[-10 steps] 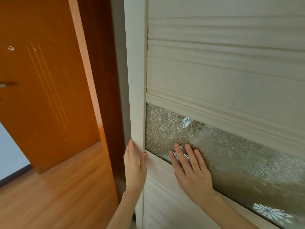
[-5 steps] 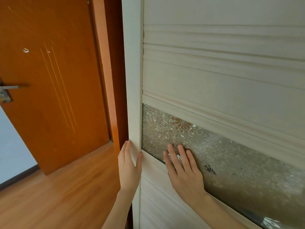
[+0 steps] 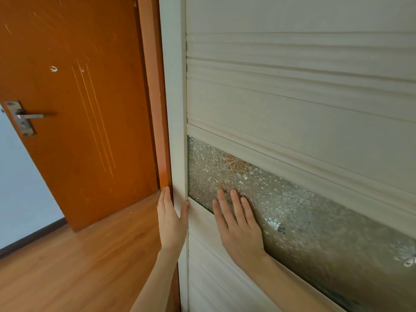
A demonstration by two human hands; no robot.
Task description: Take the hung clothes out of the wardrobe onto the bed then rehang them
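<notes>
Wardrobe door (image 3: 292, 104), pale ribbed wood with a pebbled, flower-patterned glass strip (image 3: 315, 217): left hand (image 3: 172, 221) pinches its edge, right hand (image 3: 238, 224) presses flat, fingers straight, on the glass.

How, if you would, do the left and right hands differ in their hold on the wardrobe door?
The left hand clasps the wardrobe door by its edge, between thumb and fingers; the right hand lies flat on its face. The left hand's fingers are together; the right hand's are slightly spread, tips on the glass. Both point upward and touch the door.
</notes>
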